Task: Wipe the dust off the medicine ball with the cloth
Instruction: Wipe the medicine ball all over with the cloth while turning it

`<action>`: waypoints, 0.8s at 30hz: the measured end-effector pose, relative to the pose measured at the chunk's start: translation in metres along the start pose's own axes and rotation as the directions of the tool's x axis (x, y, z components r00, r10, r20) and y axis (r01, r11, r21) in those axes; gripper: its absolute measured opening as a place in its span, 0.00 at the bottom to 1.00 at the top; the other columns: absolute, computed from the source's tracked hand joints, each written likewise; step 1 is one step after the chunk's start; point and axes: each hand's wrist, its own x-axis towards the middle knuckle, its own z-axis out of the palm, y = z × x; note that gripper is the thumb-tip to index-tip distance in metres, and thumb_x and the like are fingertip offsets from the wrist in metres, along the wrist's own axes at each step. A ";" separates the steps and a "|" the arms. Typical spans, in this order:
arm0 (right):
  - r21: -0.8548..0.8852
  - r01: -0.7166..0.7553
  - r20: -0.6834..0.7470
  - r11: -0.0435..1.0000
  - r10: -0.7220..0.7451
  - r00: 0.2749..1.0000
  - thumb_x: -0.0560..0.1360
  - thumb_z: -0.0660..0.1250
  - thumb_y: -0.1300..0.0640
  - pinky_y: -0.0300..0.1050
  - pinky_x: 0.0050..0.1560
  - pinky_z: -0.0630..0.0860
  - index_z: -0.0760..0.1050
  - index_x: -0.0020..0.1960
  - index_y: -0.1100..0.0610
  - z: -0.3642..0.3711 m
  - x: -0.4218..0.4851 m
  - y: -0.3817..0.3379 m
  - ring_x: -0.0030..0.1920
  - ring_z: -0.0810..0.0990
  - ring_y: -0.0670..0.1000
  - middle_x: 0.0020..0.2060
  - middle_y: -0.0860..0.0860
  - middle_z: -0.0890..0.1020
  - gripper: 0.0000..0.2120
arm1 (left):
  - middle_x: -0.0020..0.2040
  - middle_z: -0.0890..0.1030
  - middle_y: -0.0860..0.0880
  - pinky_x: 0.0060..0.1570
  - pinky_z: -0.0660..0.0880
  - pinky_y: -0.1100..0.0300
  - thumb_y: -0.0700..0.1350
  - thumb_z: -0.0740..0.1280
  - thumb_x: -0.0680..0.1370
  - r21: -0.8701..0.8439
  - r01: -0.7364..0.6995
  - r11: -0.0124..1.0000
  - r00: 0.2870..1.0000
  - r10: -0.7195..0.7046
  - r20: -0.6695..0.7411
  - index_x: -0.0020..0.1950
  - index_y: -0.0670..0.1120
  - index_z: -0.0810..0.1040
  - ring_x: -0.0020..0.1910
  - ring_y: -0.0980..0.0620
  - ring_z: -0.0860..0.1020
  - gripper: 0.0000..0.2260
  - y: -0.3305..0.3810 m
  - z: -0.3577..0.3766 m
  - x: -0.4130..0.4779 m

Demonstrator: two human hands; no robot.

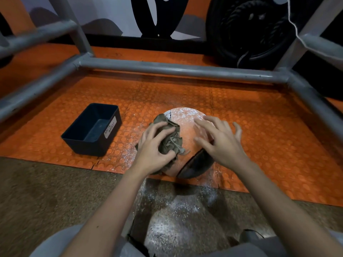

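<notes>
Floor at my knees: brown speckled floor point(46, 191), with a patch of white dust point(176, 206) scattered just in front of me.
Left hand: my left hand point(154, 149) has its fingers curled round the cloth and clamped on it, pressing it against the left side of the ball.
Cloth: olive-brown cloth point(170, 140), bunched and frayed, with loose threads hanging at its right edge. It lies on the ball's upper left face.
Right hand: my right hand point(219, 140) has its fingers spread and straight and holds nothing. It is over the right side of the ball. It is blurred, so I cannot tell whether it is touching.
Medicine ball: orange medicine ball point(185, 117) with a black panel on its near side. It sits on the mat close to the mat's near edge, between my hands. Its far top is white with dust.
Mat: orange studded mat point(259, 136), with dust specks to the left of the ball.
Waste basket: dark rectangular bin point(92, 128) labelled "WASTE BASKET", upright on the mat. It is left of the ball and apart from it.
Frame: grey metal tube frame point(176, 68) crosses beyond the ball and runs down both sides.
Far right: black tyre point(250, 30) behind the frame, and a white string point(295, 25) hanging in front of it.
</notes>
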 end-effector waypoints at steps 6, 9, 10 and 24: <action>0.034 0.019 0.148 0.999 -0.023 0.989 0.74 0.62 0.37 0.59 0.71 0.36 0.52 0.75 0.37 0.010 0.000 0.012 0.74 0.53 0.45 0.76 0.40 0.53 0.33 | 0.62 0.74 0.53 0.53 0.64 0.56 0.54 0.55 0.72 0.204 -0.032 0.979 0.987 0.062 -0.145 0.63 0.53 0.77 0.59 0.49 0.65 0.22 0.009 0.010 -0.001; 0.071 0.018 0.132 0.997 -0.027 0.991 0.74 0.63 0.38 0.59 0.73 0.39 0.53 0.74 0.37 0.013 -0.001 0.014 0.74 0.52 0.44 0.76 0.40 0.53 0.33 | 0.53 0.78 0.51 0.47 0.67 0.59 0.48 0.58 0.73 0.267 -0.097 0.959 0.961 0.160 -0.227 0.57 0.49 0.80 0.51 0.50 0.69 0.16 0.012 0.013 -0.005; 0.077 0.020 0.134 0.997 -0.030 0.991 0.74 0.63 0.38 0.59 0.73 0.40 0.52 0.74 0.37 0.014 -0.001 0.014 0.74 0.52 0.44 0.76 0.40 0.53 0.33 | 0.51 0.78 0.51 0.46 0.68 0.60 0.47 0.60 0.73 0.272 -0.145 0.951 0.952 0.209 -0.223 0.55 0.48 0.81 0.50 0.51 0.69 0.15 0.012 0.014 -0.005; 0.108 0.016 0.089 0.994 -0.025 0.996 0.75 0.63 0.40 0.56 0.73 0.40 0.53 0.74 0.38 0.022 -0.007 0.009 0.74 0.50 0.43 0.76 0.41 0.53 0.32 | 0.53 0.71 0.57 0.59 0.68 0.62 0.39 0.67 0.76 -0.034 0.100 0.994 0.975 -0.105 -0.194 0.58 0.44 0.80 0.56 0.56 0.69 0.12 0.016 -0.006 0.002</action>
